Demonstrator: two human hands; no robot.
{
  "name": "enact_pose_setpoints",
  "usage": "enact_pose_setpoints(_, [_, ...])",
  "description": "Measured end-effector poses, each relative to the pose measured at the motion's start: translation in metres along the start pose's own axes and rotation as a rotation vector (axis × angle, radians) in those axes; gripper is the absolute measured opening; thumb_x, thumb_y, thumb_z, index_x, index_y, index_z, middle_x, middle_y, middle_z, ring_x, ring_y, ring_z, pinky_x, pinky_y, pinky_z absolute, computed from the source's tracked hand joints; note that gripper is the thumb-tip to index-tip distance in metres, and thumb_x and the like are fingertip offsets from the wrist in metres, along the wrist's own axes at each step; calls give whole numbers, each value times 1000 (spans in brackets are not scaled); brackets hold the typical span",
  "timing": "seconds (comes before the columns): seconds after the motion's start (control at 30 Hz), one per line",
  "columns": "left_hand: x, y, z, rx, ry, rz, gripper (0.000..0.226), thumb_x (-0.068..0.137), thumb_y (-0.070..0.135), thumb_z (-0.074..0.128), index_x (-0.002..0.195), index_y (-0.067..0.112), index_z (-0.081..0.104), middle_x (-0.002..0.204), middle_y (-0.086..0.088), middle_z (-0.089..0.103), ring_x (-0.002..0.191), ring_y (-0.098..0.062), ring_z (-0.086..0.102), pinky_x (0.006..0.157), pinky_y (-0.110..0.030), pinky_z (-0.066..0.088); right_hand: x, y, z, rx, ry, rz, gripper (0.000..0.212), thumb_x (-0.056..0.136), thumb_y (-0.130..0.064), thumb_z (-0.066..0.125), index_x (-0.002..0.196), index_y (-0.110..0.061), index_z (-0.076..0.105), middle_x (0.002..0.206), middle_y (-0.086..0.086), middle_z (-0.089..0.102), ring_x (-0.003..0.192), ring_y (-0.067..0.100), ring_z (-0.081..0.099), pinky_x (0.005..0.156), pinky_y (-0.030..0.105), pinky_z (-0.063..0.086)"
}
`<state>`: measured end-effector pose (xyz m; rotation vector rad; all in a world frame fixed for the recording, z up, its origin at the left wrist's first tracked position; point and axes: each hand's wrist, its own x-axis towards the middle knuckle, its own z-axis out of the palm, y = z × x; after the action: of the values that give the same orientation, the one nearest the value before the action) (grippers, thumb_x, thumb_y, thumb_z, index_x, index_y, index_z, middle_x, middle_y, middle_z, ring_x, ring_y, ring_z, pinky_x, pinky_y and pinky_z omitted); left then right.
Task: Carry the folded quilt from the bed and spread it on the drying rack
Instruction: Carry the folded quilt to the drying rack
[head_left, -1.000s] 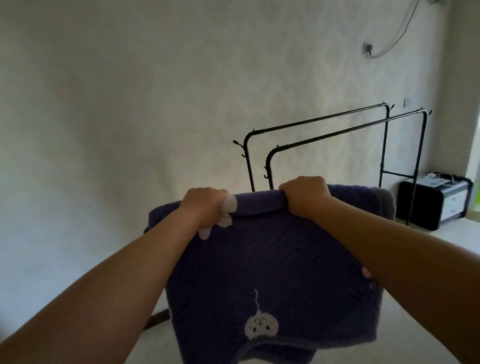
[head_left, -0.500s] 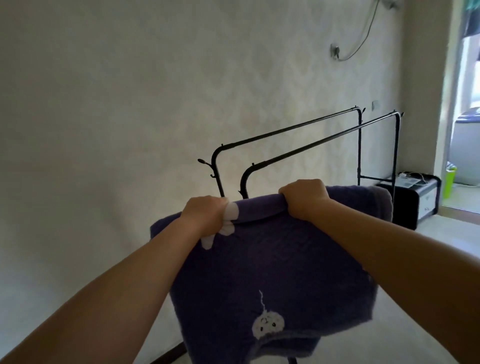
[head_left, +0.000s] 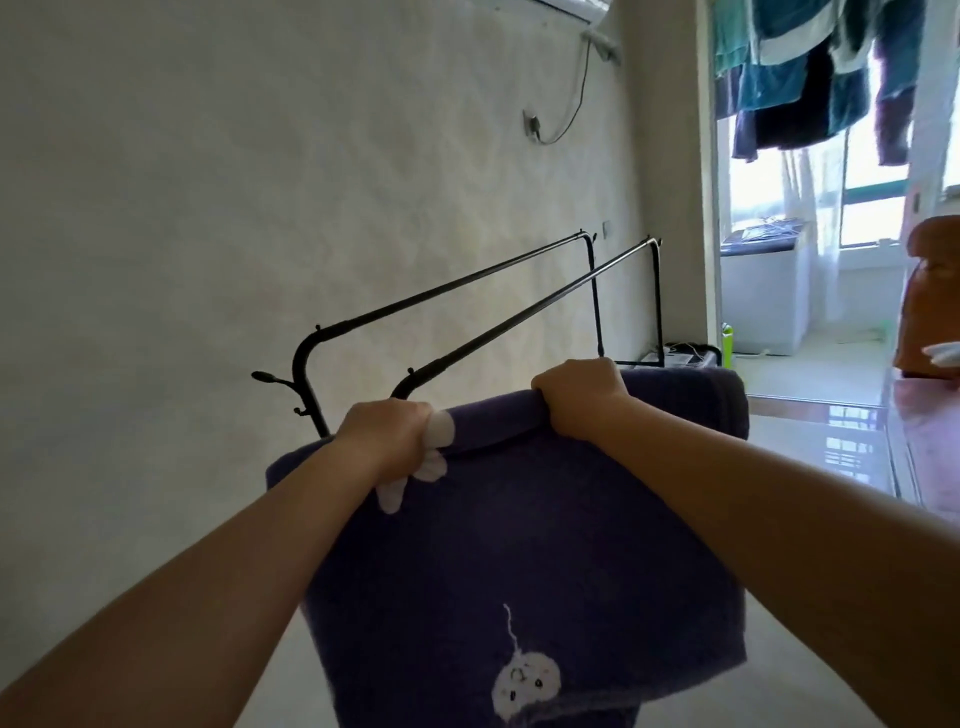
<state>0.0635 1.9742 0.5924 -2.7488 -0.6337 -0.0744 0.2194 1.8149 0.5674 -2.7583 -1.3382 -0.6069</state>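
Left hand: my left hand (head_left: 387, 434) is fisted over the quilt's top fold, close to its left corner, knuckles up.
Right hand: my right hand (head_left: 579, 397) clamps the same fold further right, fingers wrapped over the edge.
Quilt: the purple quilt (head_left: 519, 561) hangs from both fists in front of me, folded, a white cartoon figure showing low on its face.
Why held so: I judge the two spaced grips keep the top edge level and taut, so the fold can be lifted over a rail in one piece (one fist alone would let it sag).
Drying rack: the black drying rack (head_left: 467, 280) stands just beyond the quilt along the wall, its two parallel rails bare; quilt and rails are not touching as far as I can tell.
Progress: carrying looks nearly done; the spreading is not yet begun.
Containers: none in play; a dark box (head_left: 685, 356) sits on the floor past the rack, contents too small to tell.
Background: clothes (head_left: 810, 73) hang at the balcony window.
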Motion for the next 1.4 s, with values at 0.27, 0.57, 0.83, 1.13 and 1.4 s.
enact_pose_setpoints(0.27, [96, 33, 14, -34, 35, 157, 28, 86, 33, 53, 112, 21, 53, 110, 0, 62, 99, -23, 60, 82, -34, 46, 33, 56, 42, -27, -49, 185, 28, 87, -20, 52, 111, -30, 61, 107, -3, 66, 101, 21, 63, 73, 33, 40])
enact_pose_setpoints(0.57, [222, 104, 6, -59, 107, 210, 26, 86, 37, 52, 107, 21, 52, 104, 2, 62, 93, -20, 61, 73, -31, 41, 103, 175, 75, -97, 21, 214, 24, 87, -21, 53, 107, -30, 62, 100, -5, 65, 95, 19, 64, 72, 32, 40])
enact_pose_setpoints(0.83, [335, 154, -26, -152, 11, 60, 10, 82, 31, 51, 88, 24, 55, 91, 8, 66, 80, -14, 62, 77, -30, 50, 200, 285, 98, -70, 107, 74, 28, 89, -20, 50, 113, -31, 60, 107, -3, 65, 100, 19, 62, 75, 32, 39])
enact_pose_setpoints(1.13, [394, 158, -46, 148, 117, -150, 75, 62, 16, 83, 126, 14, 43, 112, -5, 62, 95, -26, 63, 73, -35, 44, 310, 317, 125, -61, 499, -63, 11, 79, -10, 61, 88, -16, 63, 71, 2, 64, 65, 24, 62, 62, 33, 41])
enact_pose_setpoints(1.4, [440, 141, -89, 139, 383, -366, 54, 88, 32, 64, 134, 22, 39, 122, -8, 53, 109, -34, 51, 76, -48, 45, 399, 325, 98, -38, 733, -94, 12, 75, -8, 66, 85, -14, 64, 62, 5, 59, 56, 26, 57, 60, 31, 34])
